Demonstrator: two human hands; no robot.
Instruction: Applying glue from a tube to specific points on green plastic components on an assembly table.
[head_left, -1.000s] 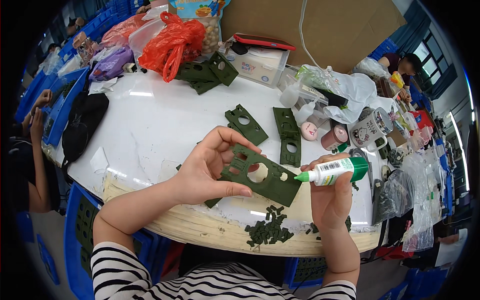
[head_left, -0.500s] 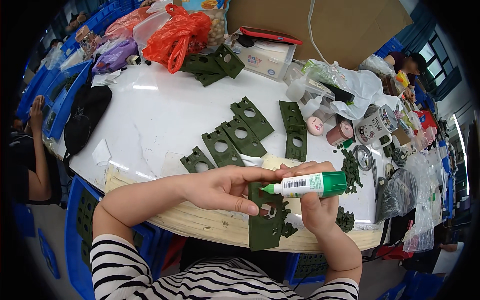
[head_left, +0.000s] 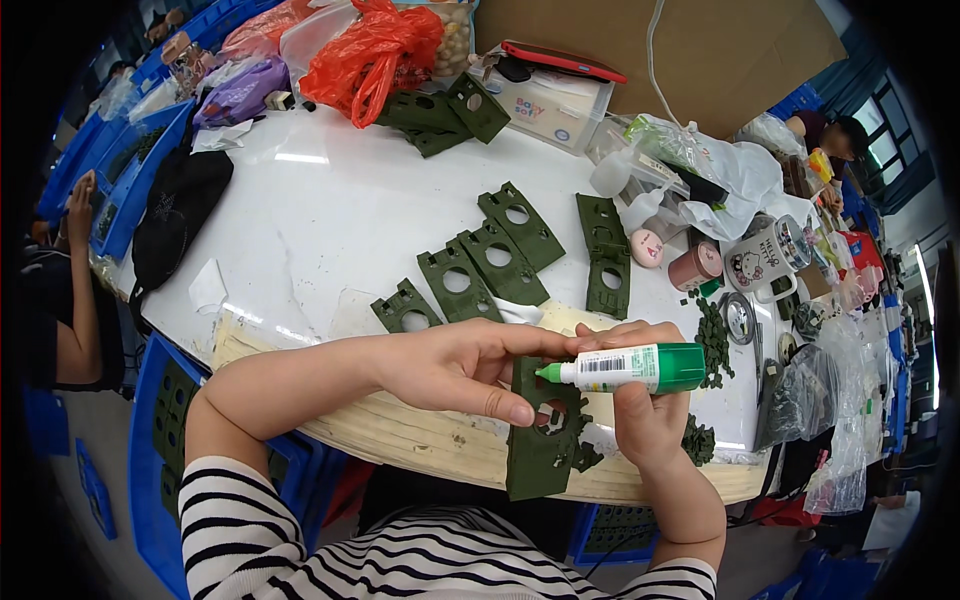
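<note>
My left hand [head_left: 455,375] grips a dark green moulded plastic panel [head_left: 540,460] by its upper part. The panel has a round hole and hangs over the table's near edge. In my right hand [head_left: 645,410] is a white glue bottle [head_left: 610,370] with a green body end and a green nozzle, lying nearly level. Its nozzle tip points left and meets the panel's upper part, or hovers just over it; which one I cannot tell. Several similar green panels [head_left: 455,285] with round holes lie beyond my hands, and another pair [head_left: 605,255] lies to their right.
Small green pieces [head_left: 713,345] are heaped right of my hands. Farther right stand a pink jar [head_left: 695,265] and a white mug [head_left: 760,260]. More panels [head_left: 430,120] lie by a red plastic bag [head_left: 375,60] at the back. A black cap [head_left: 180,220] sits far left, near another person's hands [head_left: 80,205].
The whole view has shifted slightly, so the table things sit a little farther right. Both hands keep their hold, and the nozzle stays at the panel's upper part.
</note>
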